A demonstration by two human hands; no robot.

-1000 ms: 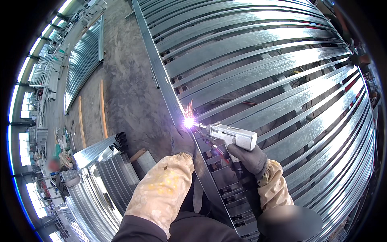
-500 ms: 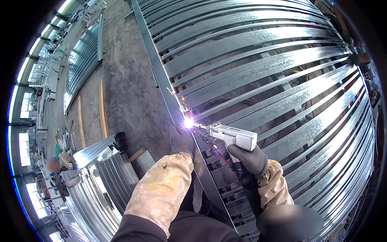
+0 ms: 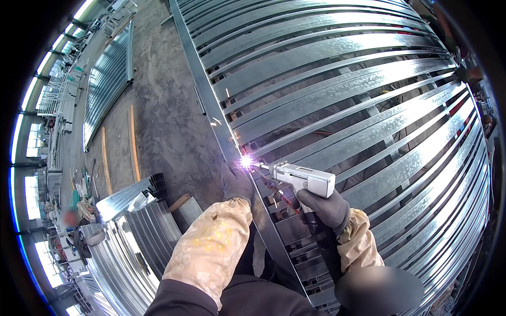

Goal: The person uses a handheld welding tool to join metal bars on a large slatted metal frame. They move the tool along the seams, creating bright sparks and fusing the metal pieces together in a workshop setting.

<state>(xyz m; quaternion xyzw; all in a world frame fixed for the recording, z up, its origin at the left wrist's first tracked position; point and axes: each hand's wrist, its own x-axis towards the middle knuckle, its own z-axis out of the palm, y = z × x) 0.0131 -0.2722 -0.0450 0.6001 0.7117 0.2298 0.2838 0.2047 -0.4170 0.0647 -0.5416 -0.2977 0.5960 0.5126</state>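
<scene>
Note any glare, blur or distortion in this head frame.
Head view: the arc at the torch tip blooms white-violet; sheen brightens the slats; fisheye bends the frame rail and blacks the corners; a blurred patch sits lower right; both gloves stay sharp.

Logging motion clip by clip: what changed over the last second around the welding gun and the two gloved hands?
Very little changed. The bright arc at the tip of the welding gun crept slightly down the long frame rail, toward the person. The right hand kept hold of the gun; the left hand stayed resting on the rail beside the arc. The slatted metal panel did not move.
</scene>
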